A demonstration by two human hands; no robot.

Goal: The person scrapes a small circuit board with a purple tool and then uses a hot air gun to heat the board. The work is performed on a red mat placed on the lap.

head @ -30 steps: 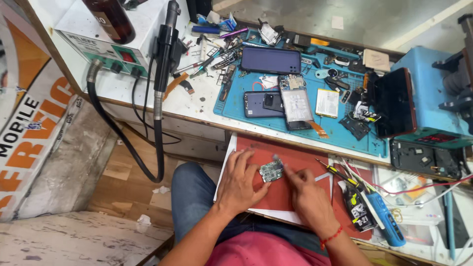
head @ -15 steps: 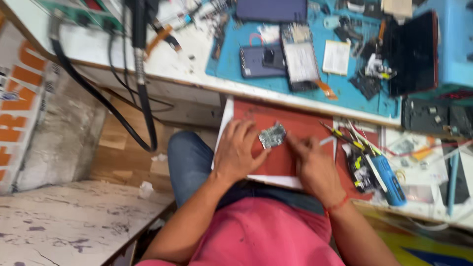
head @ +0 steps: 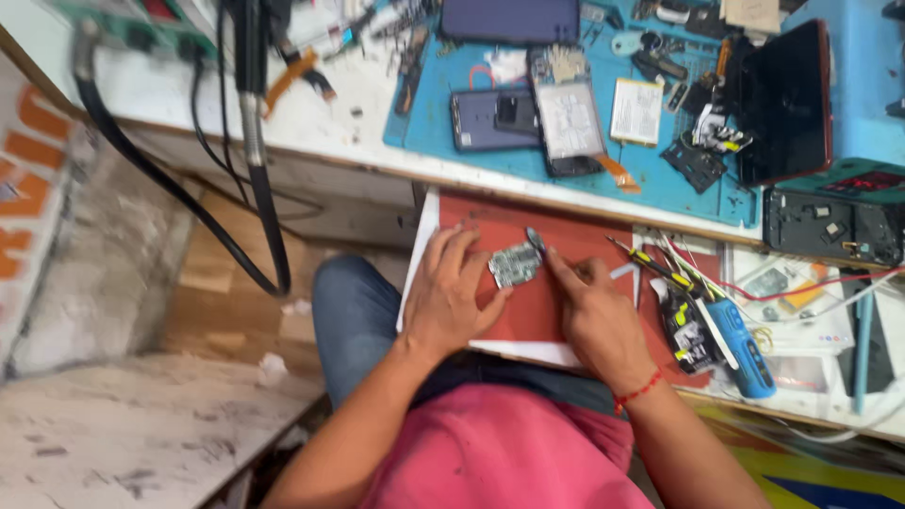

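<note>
Left hand (head: 451, 294) flat on red mat (head: 566, 236), fingertips pinning circuit board (head: 515, 265) at mat centre. Right hand (head: 596, 311) pinches thin tool (head: 537, 241), tip touching board's right edge. 2 phones (head: 528, 118) on blue mat (head: 660, 170) beyond.

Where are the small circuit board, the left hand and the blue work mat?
small circuit board (head: 514, 265), head view, middle of its grey face.
left hand (head: 451, 300), head view, back of the hand.
blue work mat (head: 650, 168), head view, bare patch near its front edge.

Red mat (head: 566, 236), green circuit board (head: 515, 265)
</note>
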